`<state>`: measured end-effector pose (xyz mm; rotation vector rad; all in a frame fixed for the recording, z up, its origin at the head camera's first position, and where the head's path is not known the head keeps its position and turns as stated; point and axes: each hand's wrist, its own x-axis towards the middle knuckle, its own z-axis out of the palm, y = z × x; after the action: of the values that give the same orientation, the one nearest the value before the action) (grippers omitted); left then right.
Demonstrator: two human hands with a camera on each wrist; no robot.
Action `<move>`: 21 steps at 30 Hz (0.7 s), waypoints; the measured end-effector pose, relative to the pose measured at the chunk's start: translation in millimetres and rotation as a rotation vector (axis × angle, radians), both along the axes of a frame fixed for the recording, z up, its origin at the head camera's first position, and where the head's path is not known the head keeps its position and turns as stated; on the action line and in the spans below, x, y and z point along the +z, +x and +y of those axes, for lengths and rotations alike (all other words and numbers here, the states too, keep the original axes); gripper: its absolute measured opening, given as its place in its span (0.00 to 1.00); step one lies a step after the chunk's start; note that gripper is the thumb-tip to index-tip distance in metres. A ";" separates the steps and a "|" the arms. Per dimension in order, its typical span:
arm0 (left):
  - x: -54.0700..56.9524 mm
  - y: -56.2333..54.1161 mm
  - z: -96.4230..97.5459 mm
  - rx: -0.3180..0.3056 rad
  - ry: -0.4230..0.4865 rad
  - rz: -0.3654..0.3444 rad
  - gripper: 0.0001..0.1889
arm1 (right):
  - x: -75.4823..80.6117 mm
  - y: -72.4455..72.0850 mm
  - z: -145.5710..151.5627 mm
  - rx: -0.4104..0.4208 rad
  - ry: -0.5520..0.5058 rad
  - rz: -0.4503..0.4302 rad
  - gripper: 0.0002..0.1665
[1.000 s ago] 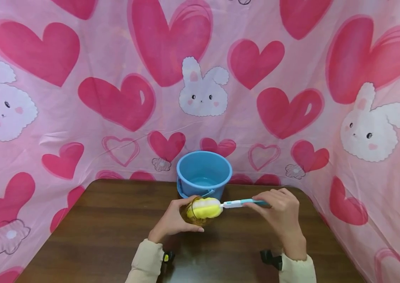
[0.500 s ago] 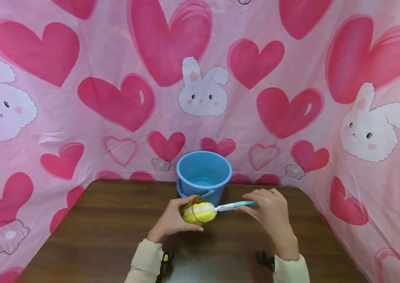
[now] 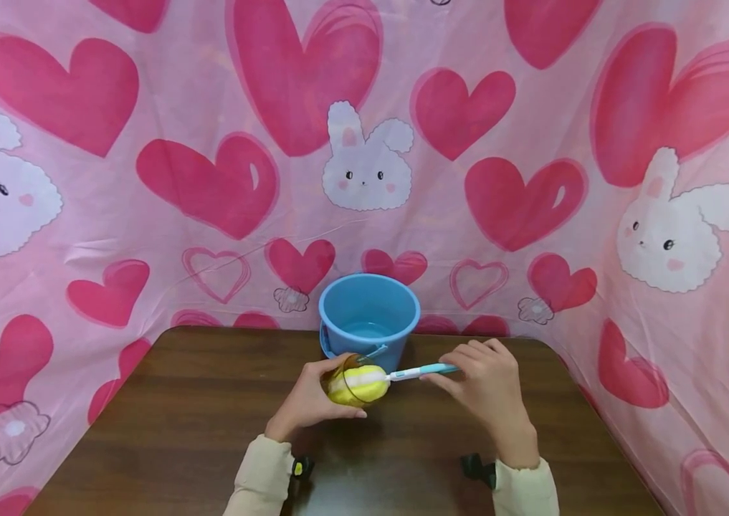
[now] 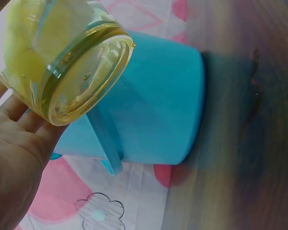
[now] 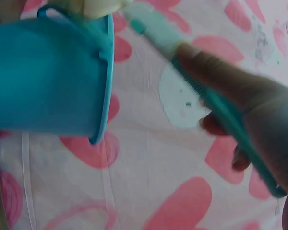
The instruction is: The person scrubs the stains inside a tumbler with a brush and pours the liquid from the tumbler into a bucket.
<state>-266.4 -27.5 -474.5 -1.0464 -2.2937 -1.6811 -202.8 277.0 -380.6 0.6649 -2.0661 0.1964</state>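
My left hand (image 3: 312,398) grips an amber glass cup (image 4: 81,72), tilted on its side with its mouth toward the right. A sponge brush with a yellow and white head (image 3: 364,384) sits partly inside that cup. Its white and teal handle (image 5: 221,112) is pinched between the thumb and fingers of my right hand (image 3: 483,376). In the left wrist view the cup's thick base faces the camera, and the yellow sponge shows through the glass. Both hands are held above the table, just in front of a blue bucket (image 3: 369,326).
The bucket stands at the back edge of the dark wooden table (image 3: 209,401), its handle (image 4: 105,143) hanging down the near side. A pink cloth (image 3: 209,79) with hearts and rabbits hangs behind and on both sides.
My right hand has moved left with the brush, and the sponge head has gone deeper into the cup. The left hand and cup stay nearly in place.
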 end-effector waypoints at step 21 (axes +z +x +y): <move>3.9 3.4 -2.1 0.016 -0.060 -0.025 0.45 | -3.8 -3.6 -5.3 -0.019 0.013 -0.060 0.29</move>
<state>-263.0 -29.6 -470.6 -1.0212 -2.3759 -1.6388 -206.3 271.7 -384.4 0.6547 -2.1322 0.1947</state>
